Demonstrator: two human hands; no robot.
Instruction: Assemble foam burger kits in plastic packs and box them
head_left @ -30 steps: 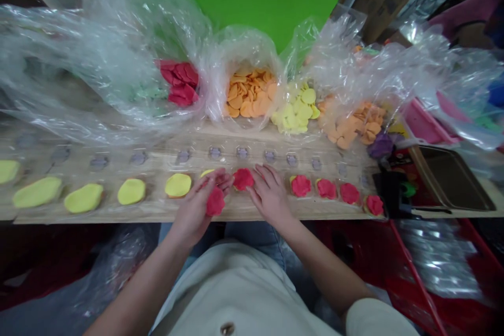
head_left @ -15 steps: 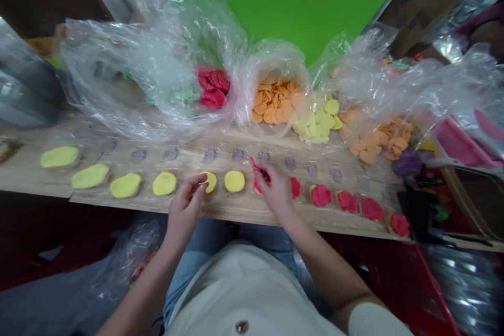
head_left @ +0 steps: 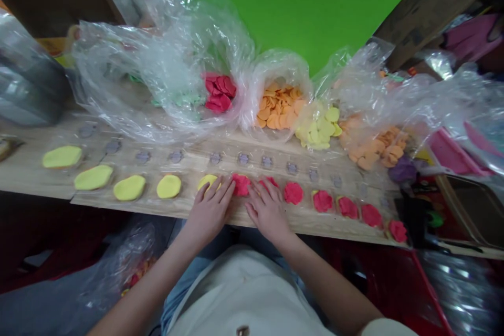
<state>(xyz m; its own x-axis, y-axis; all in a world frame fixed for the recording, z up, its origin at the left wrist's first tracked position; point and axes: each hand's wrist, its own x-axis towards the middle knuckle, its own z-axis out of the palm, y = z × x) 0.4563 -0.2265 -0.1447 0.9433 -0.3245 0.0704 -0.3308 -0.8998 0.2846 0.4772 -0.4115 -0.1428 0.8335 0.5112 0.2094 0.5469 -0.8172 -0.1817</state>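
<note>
Both of my hands reach to the middle of a row of small clear packs along the table's front edge. A red flower-shaped piece (head_left: 240, 185) lies on a disc between them, with fingertips of both hands at its sides. My left hand (head_left: 212, 202), fingers stretched out, partly covers a yellow disc (head_left: 207, 181). My right hand (head_left: 268, 207) lies with fingers spread, partly over another red piece (head_left: 269, 182). Farther right, several discs carry red pieces, such as this red flower shape (head_left: 293, 192). To the left are bare yellow discs, among them a yellow disc (head_left: 169, 186).
Behind the row stand clear plastic bags holding red pieces (head_left: 219, 93), orange pieces (head_left: 279, 107) and yellow pieces (head_left: 319, 128). Small grey parts (head_left: 243, 158) line up behind the discs. A pink tray (head_left: 452, 152) and a black tool (head_left: 419, 220) lie at the right end.
The red piece pinched in my right hand now lies on the disc that was bare yellow. Both hands have come together around it, and their fingers have spread out.
</note>
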